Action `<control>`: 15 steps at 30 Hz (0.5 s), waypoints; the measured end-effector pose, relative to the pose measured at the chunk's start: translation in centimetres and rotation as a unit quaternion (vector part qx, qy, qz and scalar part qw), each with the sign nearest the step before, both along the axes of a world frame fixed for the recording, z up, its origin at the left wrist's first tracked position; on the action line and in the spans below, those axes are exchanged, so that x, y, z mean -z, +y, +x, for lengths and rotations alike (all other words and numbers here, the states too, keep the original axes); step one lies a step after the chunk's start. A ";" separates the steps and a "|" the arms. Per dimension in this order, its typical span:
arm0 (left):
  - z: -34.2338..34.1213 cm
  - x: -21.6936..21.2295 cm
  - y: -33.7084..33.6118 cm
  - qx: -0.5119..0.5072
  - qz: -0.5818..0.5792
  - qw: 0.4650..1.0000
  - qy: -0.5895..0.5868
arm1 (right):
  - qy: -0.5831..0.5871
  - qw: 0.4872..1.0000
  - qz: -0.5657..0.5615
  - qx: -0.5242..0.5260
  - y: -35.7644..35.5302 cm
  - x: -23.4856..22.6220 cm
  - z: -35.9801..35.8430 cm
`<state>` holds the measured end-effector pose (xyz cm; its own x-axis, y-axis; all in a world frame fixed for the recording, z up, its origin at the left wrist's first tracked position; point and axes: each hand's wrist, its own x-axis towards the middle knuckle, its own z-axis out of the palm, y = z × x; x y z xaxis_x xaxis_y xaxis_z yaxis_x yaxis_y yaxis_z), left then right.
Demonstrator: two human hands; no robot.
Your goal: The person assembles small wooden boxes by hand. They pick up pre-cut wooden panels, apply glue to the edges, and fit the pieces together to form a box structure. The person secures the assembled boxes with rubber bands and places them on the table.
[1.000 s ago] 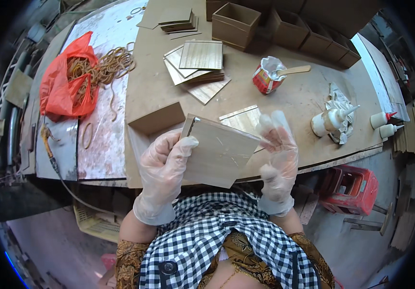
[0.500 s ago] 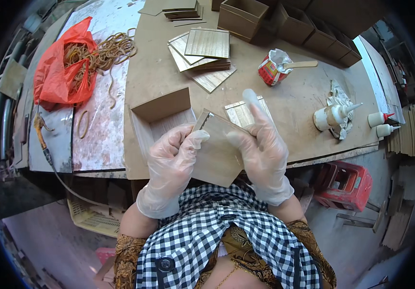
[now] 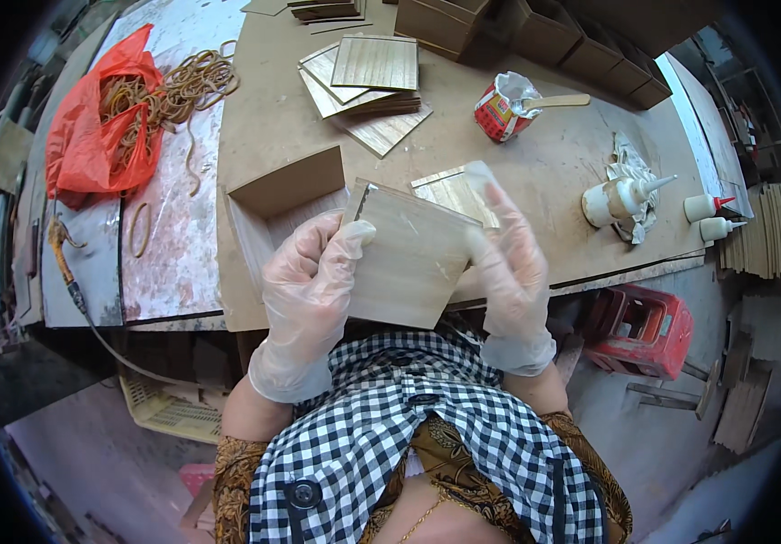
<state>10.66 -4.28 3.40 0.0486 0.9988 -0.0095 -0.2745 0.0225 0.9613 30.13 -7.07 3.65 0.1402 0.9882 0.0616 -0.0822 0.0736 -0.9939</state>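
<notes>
My gloved left hand [image 3: 307, 272] pinches the left edge of a thin wooden panel [image 3: 404, 263], thumb in front. The panel is tilted above the table's front edge, with a dark mark along its upper left edge. At the panel's right corner is my gloved right hand [image 3: 513, 267], blurred by motion. Its thumb lies over that corner, its index finger points up, and the other fingers are partly hidden. Behind the left hand rests a partly built wooden box [image 3: 295, 186] with a brown side. Another small panel [image 3: 445, 192] lies flat behind the held one.
Stacked panels [image 3: 377, 63] lie farther back, near brown boxes [image 3: 440, 23]. A red tub with a wooden stick [image 3: 504, 109] and a glue bottle [image 3: 612, 201] stand to the right. A red bag [image 3: 91, 136] of rubber bands is at left; a red stool [image 3: 649, 331] stands below right.
The held panel has tilted and shows more of its face. My right hand has shifted slightly at the panel's right corner. The whole view has moved a little.
</notes>
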 end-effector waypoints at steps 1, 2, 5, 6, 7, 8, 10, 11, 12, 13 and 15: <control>0.0 0.0 -0.1 -0.002 0.007 1.000 0.006 | 0.066 0.997 -0.035 0.016 -0.1 -0.2 0.3; -0.1 0.0 -0.1 -0.005 0.014 1.000 0.012 | 0.102 0.994 -0.021 0.034 0.1 -0.5 0.3; -0.1 -1.3 -0.3 -0.016 0.006 0.999 -0.031 | 0.227 0.973 -0.012 -0.038 0.1 0.5 0.8; -0.2 -1.3 -0.4 -0.011 0.015 0.999 -0.027 | 0.258 0.962 -0.007 -0.085 -0.2 0.9 0.6; -0.4 -1.1 -0.5 -0.006 0.023 0.999 -0.023 | 0.247 0.966 -0.014 -0.082 -0.4 0.8 -0.1; -0.7 -1.0 -0.6 -0.003 0.032 0.999 -0.019 | 0.234 0.969 -0.022 -0.078 -0.7 0.6 -0.7; -1.0 -1.9 -0.8 0.003 0.091 0.995 0.048 | 0.215 0.973 -0.052 -0.059 -1.2 0.8 -1.6; -1.8 -1.9 -1.0 -0.007 0.141 0.986 0.086 | 0.208 0.975 -0.072 -0.045 -1.1 1.0 -1.8; -2.5 -1.9 -1.2 -0.021 0.190 0.974 0.123 | 0.216 0.975 -0.039 -0.048 -0.9 0.6 -2.0; -2.9 -2.9 -1.1 -0.038 0.235 0.968 0.082 | 0.202 0.979 -0.036 -0.013 -0.6 0.4 -2.4; -5.2 -2.2 -1.2 -0.210 0.326 0.914 0.118 | 0.173 0.983 -0.025 0.056 -0.1 0.3 -3.1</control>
<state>5.44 -5.49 5.65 -0.2667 0.7261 0.6337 0.0884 -0.6363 0.7663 26.99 -7.19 3.33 0.2529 0.9658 -0.0578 -0.4093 0.0527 -0.9109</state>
